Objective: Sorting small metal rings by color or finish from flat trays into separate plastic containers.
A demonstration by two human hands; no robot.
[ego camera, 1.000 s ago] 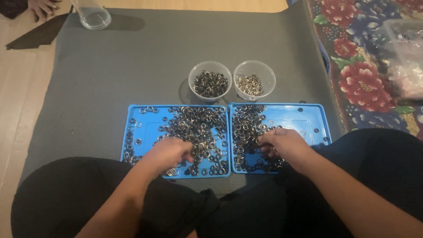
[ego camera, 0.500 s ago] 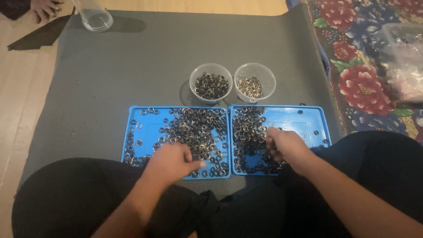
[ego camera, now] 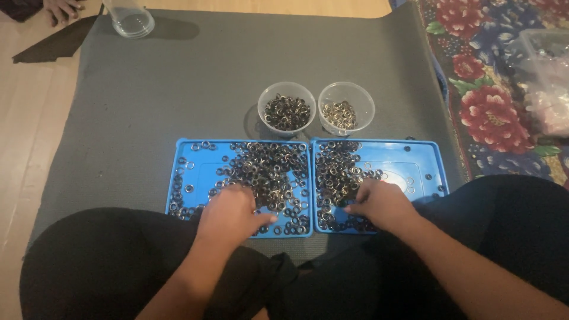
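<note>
Two blue trays sit side by side, touching, on the grey mat (ego camera: 178,95) in front of your knees. Your left hand (ego camera: 228,214) rests palm down on the near part of the left tray (ego camera: 192,178), fingers curled loosely over the heap of small metal rings (ego camera: 267,169); whether any ring is pinched beneath them cannot be told. Your right hand (ego camera: 382,204) lies on the near left part of the right tray (ego camera: 424,157), fingers bent downward into the rings there (ego camera: 338,172); its grip is likewise hidden.

The rings are far too many and too small to count: a dense pile spans the middle and right of the left tray, a second pile fills the left half of the right tray, and strays lie scattered elsewhere on both.

Two clear plastic cups stand just beyond the trays, close together. The left cup (ego camera: 287,109) holds dark rings; the right cup (ego camera: 346,108) holds paler ones.

One further clear container (ego camera: 129,18) stands at the mat's far left corner. Another person's hand (ego camera: 59,7) shows at the upper left edge. A floral rug (ego camera: 492,112) lies to your right.
</note>
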